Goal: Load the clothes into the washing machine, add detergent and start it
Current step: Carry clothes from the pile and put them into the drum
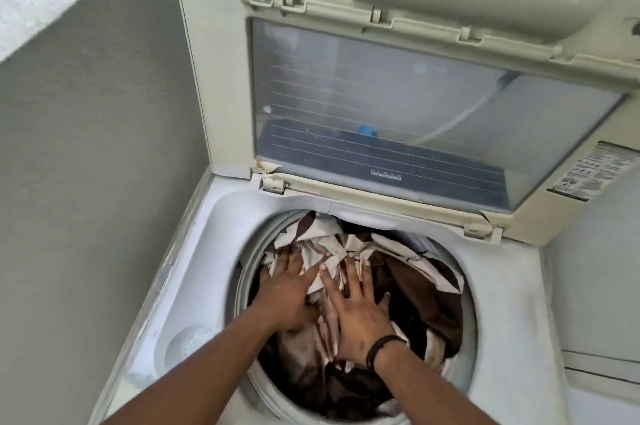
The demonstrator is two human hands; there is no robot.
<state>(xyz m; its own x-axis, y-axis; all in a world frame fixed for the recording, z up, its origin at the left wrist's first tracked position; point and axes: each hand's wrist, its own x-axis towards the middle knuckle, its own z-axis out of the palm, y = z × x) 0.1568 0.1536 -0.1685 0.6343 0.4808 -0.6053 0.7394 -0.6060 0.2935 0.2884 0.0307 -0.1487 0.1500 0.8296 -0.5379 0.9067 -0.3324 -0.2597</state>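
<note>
We see the brown-and-cream clothes [408, 272] heaped inside the washing machine [194, 251] drum, lid raised behind. Our left hand [287, 289] and right hand [353, 307] lie flat on top of them, fingers spread, side by side, gripping nothing.

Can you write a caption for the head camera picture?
Both hands, left and right, press brown-and-cream laundry into the open top-loading washer.
</note>
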